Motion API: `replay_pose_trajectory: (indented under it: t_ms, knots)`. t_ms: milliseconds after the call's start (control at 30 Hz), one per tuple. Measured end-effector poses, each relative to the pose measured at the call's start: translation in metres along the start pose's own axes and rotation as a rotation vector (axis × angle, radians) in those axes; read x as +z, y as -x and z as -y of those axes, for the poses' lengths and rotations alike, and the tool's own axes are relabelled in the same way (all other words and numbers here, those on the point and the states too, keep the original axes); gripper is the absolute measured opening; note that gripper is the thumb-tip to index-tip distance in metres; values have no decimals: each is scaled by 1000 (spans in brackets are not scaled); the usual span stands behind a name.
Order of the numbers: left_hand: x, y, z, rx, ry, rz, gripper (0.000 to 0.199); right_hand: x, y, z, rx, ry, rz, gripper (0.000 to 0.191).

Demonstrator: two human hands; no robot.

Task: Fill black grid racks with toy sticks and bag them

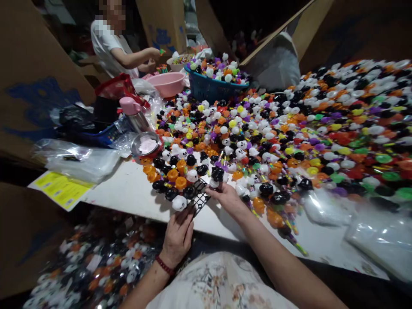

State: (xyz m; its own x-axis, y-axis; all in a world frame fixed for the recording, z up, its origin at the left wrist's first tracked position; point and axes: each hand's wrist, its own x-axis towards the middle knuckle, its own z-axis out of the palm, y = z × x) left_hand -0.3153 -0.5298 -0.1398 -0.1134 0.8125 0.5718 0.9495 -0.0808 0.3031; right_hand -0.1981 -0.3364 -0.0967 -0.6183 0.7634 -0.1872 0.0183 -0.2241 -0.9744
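Note:
My left hand [177, 239] is closed on the near edge of a black plastic grid rack [201, 198]. Rows of small Halloween figures stand in the rack: orange pumpkins [180, 183], black ones [171, 194] and a white skull-like one [179, 203]. The right end of the grid shows bare holes. Over that end, my right hand [227, 198] pinches a small figure with a black top [217, 174] and a white part by the fingertips. Just beyond lies a large pile of similar figures on candy-filled tubes [244, 146]. Their lower parts are mostly hidden.
Clear plastic bags lie left [80, 159] and right [383, 236] on the white table [120, 189]. A metal bowl [145, 144], pink-topped flask [131, 107], pink basin [167, 83] and full blue basket [215, 89] stand behind. A co-worker [112, 47] handles small items at back left.

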Motion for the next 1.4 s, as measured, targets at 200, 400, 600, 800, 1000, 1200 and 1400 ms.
replay_pose_trajectory:
  t_ms: [200,400,600,800,1000,1200,1400]
  knots:
    - [0,2,0,-11,6,2,61,12,-10,-9,-223,247,72,21]
    - [1,1,0,3,-1,2,63,18,-11,-1,-383,519,133,17]
    - [3,3,1,-16,19,-7,60,19,-13,3,-423,679,175,20]
    - [2,5,0,-59,41,20,55,16,-17,8,-401,807,266,27]
    - [0,0,-1,-44,10,19,52,20,-19,6,-397,851,247,32]
    - [-7,0,-1,-4,2,33,51,18,-14,-3,-419,807,233,24]
    - [-73,-24,-17,61,19,-80,50,3,-4,14,-496,559,-27,27]
